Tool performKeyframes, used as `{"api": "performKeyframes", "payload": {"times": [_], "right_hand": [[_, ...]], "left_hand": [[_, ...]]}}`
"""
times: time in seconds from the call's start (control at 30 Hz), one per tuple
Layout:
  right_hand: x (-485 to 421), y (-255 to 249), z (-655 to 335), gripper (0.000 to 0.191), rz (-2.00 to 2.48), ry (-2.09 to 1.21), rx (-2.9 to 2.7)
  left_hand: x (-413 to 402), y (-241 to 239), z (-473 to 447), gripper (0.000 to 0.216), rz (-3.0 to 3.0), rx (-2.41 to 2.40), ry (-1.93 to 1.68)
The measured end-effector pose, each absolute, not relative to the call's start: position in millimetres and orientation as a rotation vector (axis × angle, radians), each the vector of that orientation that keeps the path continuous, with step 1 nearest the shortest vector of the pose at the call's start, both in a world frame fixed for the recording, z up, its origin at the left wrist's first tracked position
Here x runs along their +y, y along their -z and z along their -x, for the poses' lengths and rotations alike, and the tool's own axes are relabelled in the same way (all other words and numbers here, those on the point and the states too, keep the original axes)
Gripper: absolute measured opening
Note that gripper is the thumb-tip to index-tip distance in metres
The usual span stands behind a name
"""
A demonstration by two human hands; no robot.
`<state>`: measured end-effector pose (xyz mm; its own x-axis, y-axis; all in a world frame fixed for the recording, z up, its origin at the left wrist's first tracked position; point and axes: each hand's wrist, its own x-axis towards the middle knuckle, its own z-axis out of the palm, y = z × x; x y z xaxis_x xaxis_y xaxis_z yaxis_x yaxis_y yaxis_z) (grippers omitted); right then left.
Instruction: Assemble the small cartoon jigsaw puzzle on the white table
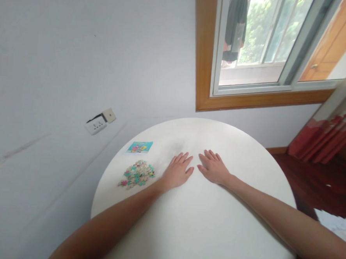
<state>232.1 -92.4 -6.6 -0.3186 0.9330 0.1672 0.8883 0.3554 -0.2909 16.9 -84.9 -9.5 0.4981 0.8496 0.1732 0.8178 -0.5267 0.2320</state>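
Near the middle of the white table (202, 221), the left hand (176, 172) and the right hand (215, 168) lie palm down, side by side with a gap between them. The left fingers (182, 156) are fanned apart, the thumb stretched toward the other hand. The right fingers are spread as well, though less widely between the middle ones, and the thumb reaches toward the left hand. Just beyond the left fingertips is a grey patch on the white surface; whether smudge or shadow, I cannot tell.

To the left of the left wrist, near it but apart, the puzzle pieces (138, 173) sit in a loose heap, some showing beige, others turquoise, with a little pink and yellow. Behind the heap, also on the table, lies a blue card (140, 147) with pink and yellow cartoon figures. Both bare forearms cross the table's near half.

Past the round edge stands a pale wall (57, 60), scuffed with grey streaks at left. It carries a socket (96, 125), with a small beige plate (109, 115) just beside it. To the right is a window with a wooden frame (205, 57); through the glass show a dark garment (236, 28), greenery and a wooden door (320, 48). A red and cream curtain (328, 127) hangs at far right, above a dark red floor (300, 180).
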Motion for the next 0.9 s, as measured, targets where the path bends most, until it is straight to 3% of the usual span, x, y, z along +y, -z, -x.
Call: {"api": "performKeyframes", "payload": {"times": [0.23, 0.43, 0.63, 0.9], "right_hand": [[-92, 13, -234, 0.058, 1.628, -0.131, -2.345], [-92, 20, -236, 0.055, 1.617, -0.061, -2.347], [-94, 23, -232, 0.052, 1.635, 0.006, -2.333], [-95, 22, -231, 0.048, 1.623, 0.018, -2.317]], "left_hand": [[-91, -13, -5, 0.055, -2.557, 1.375, -0.351], [-88, -43, 92, 0.054, -2.468, 1.546, -0.559], [-102, -16, 190, 0.067, -2.169, 1.947, -0.662], [-104, -5, 158, 0.066, -2.359, 1.780, -0.455]]}}
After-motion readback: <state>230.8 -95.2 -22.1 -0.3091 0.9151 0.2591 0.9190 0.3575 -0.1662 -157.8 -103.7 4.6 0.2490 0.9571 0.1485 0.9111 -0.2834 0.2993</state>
